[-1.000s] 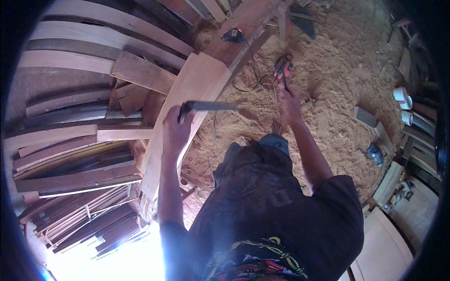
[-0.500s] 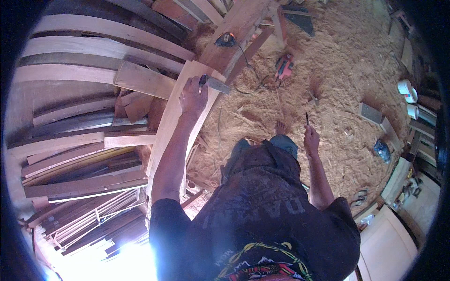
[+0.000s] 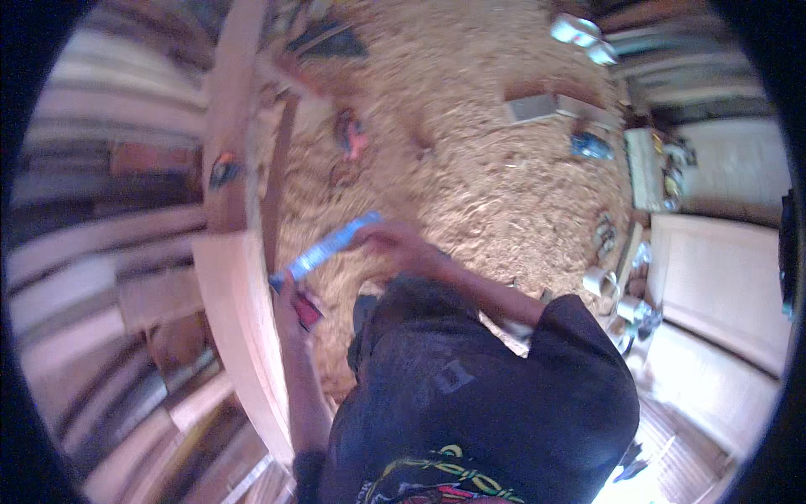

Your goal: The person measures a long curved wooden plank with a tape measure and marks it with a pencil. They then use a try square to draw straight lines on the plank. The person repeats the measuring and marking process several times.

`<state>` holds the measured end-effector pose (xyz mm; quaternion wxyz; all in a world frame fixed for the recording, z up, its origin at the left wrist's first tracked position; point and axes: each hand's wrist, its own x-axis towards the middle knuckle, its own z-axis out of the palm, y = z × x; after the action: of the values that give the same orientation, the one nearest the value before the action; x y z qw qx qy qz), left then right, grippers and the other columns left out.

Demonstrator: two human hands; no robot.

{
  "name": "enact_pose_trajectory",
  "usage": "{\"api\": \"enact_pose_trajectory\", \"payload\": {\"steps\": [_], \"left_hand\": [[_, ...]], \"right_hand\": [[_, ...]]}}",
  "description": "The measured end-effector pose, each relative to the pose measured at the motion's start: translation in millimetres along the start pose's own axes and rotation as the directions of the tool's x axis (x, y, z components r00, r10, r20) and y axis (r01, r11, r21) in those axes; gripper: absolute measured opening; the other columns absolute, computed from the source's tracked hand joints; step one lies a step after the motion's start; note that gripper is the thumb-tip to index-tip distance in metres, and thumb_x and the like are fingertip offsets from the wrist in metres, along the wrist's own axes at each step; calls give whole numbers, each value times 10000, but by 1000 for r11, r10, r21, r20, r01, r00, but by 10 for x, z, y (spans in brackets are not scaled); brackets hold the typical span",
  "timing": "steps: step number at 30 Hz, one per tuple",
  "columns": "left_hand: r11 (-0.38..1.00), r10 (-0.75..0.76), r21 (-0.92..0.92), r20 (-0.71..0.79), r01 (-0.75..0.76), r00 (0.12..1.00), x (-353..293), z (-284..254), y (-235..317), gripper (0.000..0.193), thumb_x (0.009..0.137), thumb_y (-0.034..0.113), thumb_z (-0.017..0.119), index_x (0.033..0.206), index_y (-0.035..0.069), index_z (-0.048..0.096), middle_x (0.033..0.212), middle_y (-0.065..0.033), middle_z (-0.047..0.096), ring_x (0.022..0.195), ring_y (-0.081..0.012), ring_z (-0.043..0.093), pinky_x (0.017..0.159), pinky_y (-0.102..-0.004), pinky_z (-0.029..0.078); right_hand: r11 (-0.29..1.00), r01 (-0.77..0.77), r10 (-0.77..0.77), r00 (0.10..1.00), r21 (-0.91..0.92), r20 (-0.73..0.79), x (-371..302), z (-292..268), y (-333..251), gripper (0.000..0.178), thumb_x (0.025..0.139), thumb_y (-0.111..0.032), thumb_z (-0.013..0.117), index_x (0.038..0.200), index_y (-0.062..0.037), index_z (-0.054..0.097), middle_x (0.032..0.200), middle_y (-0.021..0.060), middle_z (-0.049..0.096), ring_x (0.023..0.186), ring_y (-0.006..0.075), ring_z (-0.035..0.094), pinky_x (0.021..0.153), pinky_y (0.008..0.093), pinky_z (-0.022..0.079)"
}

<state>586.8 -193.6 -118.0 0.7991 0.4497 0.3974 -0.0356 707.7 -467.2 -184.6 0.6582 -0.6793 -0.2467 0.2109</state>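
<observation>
My left hand [image 3: 294, 311] is closed around a try square, beside the edge of a long pale board [image 3: 235, 311]. The square's blade [image 3: 327, 248] looks bluish and bright and slants up to the right; a red and dark part, seemingly its handle, shows at my palm. My right hand [image 3: 395, 248] is in front of my body at the far end of the blade, its fingers curled but smeared by motion. I cannot tell whether it grips the blade or something else, and no pencil can be made out.
Stacked planks [image 3: 75, 277] fill the left side. A dark corded thing [image 3: 224, 170] sits on a brown beam [image 3: 235, 101]. On the shavings-covered floor lie a red power tool [image 3: 353, 139] and a blue object [image 3: 592, 146]. White tubs [image 3: 575, 29] and pale panels [image 3: 714, 290] stand right.
The view has swung to the right. My left hand has lifted the square off the board and drawn it nearer my body. My right hand has come across from the right to the blade's end.
</observation>
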Motion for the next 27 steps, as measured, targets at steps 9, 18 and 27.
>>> {"api": "enact_pose_trajectory", "payload": {"steps": [9,18,27], "left_hand": [[892,-13,420,396,-169,918,-59,1100,-758,449,1038,328,677,1351,44,524,926,-35,642,690,-119,614,625,-288,547],[748,-227,577,688,-328,690,-869,1583,-1765,772,974,268,764,1510,-22,290,1356,-166,542,1214,-218,550,1019,-357,475],[755,-405,616,707,-223,580,-934,1992,-2551,735,1082,535,497,1594,33,335,1307,-98,562,993,-148,581,846,-300,518]], "right_hand": [[962,-227,146,896,-151,-419,-953,146,-429,329,1019,-234,610,1282,-37,635,999,178,737,954,336,717,833,427,543],[868,-467,183,620,-171,-763,-2418,653,-461,337,990,-155,571,1306,-42,602,1207,240,671,1076,456,660,869,499,529],[814,-534,113,533,-229,-839,-3013,484,-897,317,971,-146,635,1269,-41,649,1148,234,683,1063,421,678,872,477,550]]}}
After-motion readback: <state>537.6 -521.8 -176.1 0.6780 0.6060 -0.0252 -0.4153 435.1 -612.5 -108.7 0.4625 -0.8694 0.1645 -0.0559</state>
